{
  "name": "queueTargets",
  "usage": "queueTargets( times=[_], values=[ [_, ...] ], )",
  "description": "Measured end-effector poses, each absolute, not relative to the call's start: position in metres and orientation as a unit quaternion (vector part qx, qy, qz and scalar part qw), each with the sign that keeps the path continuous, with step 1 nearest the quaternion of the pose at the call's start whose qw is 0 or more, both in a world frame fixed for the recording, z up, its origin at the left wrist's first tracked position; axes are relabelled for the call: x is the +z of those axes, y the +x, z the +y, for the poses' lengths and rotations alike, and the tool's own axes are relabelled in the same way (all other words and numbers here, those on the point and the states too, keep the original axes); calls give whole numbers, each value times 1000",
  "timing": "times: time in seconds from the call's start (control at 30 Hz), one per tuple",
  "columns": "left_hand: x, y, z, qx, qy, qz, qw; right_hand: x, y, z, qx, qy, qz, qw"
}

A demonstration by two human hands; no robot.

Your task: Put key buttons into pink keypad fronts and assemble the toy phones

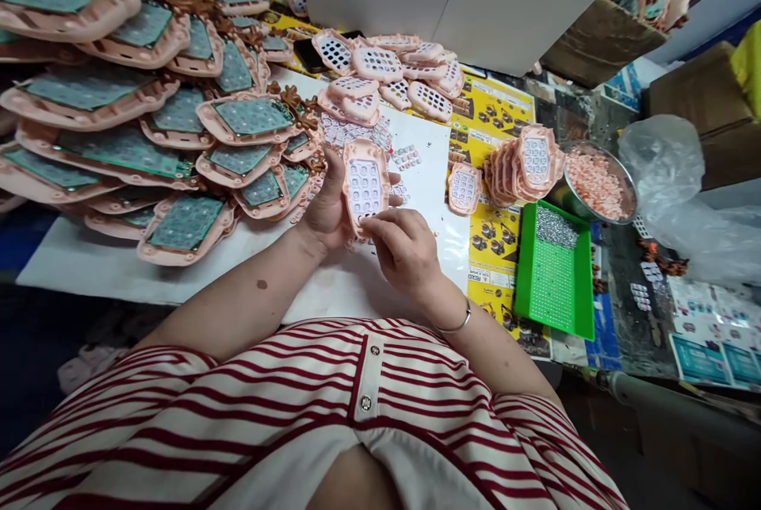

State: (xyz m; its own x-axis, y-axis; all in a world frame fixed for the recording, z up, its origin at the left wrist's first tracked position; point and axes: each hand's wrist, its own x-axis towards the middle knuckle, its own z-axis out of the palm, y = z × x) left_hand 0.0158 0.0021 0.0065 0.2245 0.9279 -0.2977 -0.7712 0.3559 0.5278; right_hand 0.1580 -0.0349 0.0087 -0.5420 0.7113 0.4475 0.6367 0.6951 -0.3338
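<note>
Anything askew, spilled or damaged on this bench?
Nothing looks damaged. The left hand holds a pink plastic keypad shell while the right hand works at its lower edge. Small white button pieces lie scattered loose on the white sheet behind.

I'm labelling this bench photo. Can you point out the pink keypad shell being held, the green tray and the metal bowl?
pink keypad shell [365,185], head view, its white key grid.
green tray [552,288], head view, its bare mesh floor.
metal bowl [627,177], head view, its right rim.

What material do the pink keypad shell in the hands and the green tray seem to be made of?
Pink keypad shell: probably moulded plastic, smooth with a soft sheen and rounded edges. Green tray: likely rigid plastic too, uniform colour with a perforated base.
</note>
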Motion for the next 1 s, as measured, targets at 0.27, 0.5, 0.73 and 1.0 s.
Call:
queueTargets(
  times=[0.27, 0.5, 0.73, 1.0],
  values=[
    [3, 17, 0, 541, 177, 264, 779, 1, 168, -42, -59, -312, -907, 278],
    [3, 18, -2, 520, 207, 240, 793, 5, 214, -24, -167, -427, -849, 261],
    [5, 9, -1, 527, 227, 267, 774, -8, 284, 21, -135, -604, -776, 119],
    [11, 3, 4, 563, 193, 284, 752, 6, 268, 27, -78, -594, -797, 70]
  ],
)
